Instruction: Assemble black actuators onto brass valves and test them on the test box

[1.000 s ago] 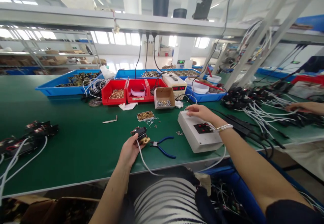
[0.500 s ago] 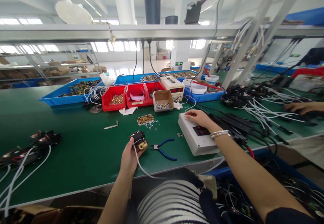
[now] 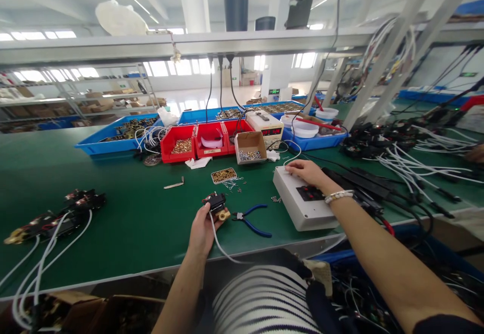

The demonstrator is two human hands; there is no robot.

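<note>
My left hand point(image 3: 202, 230) is closed around a black valve-like assembly point(image 3: 216, 202) with a brass threaded fitting, held just above the table's front part. A white cable point(image 3: 217, 238) hangs from it towards my lap. My right hand point(image 3: 308, 174) lies over the far end of a grey box point(image 3: 298, 208) with black and red sockets or switches, its fingers extended to the edge. A thin white wire runs close by those fingertips; contact cannot be made out. Blue-handled cutting pliers point(image 3: 252, 219) lie with jaws apart between the assembly and the box.
Behind stand red bins point(image 3: 177, 144), a cardboard box of screws point(image 3: 250, 147), and a power supply point(image 3: 266, 125). A small tray of brass parts point(image 3: 224, 175) lies mid-table. Wired assemblies point(image 3: 75, 210) are at left; black cables point(image 3: 351, 183) crowd the right.
The view has turned slightly left, so everything appears further right. Both hands keep their places on the assembly and the box. Another person's hand at far right is now mostly out of view.
</note>
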